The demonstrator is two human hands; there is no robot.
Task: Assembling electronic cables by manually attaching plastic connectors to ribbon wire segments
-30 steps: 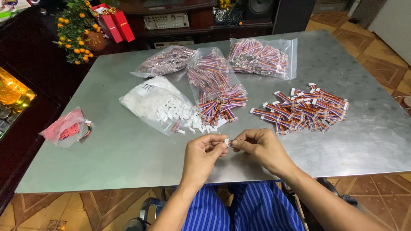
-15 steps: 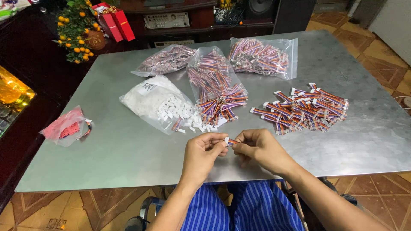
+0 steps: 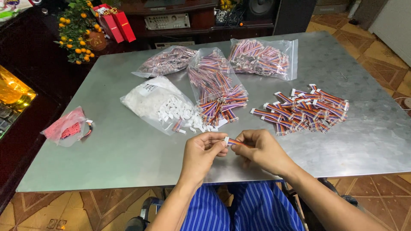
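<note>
Striped blue trousers (image 3: 222, 209) at bottom edge, the person seated at the near rim of a grey metal table (image 3: 128, 149).

Left hand (image 3: 204, 150) and right hand (image 3: 264, 150) meet just above the table's near edge. Between them a short striped wire lead (image 3: 234, 142) with a white connector (image 3: 226, 140) on its left end. Left fingers closed on the connector end; right thumb and fingers pinched on the wire's other end. Lead held level, clear of the table surface.

Just beyond the hands: loose white connector housings (image 3: 198, 126) spilled from the mouth of a clear bag of white housings (image 3: 156, 102). Beside it, to the right, an open clear bag of striped leads (image 3: 216, 83), its leads fanning out onto the table toward the hands.

Right of centre: an unbagged pile of finished-looking striped leads with white ends (image 3: 304, 110), well apart from the hands.

Far left, near the table's edge: small pink bag (image 3: 64, 127) with a dark wire poking out.

Further back: two more clear bags, one of reddish-brown parts (image 3: 167, 60), one of striped leads (image 3: 263, 57).

Beyond the table: small potted tree with orange fruit (image 3: 77, 30), red boxes (image 3: 114, 22), dark cabinet with an audio unit (image 3: 168, 20).
</note>
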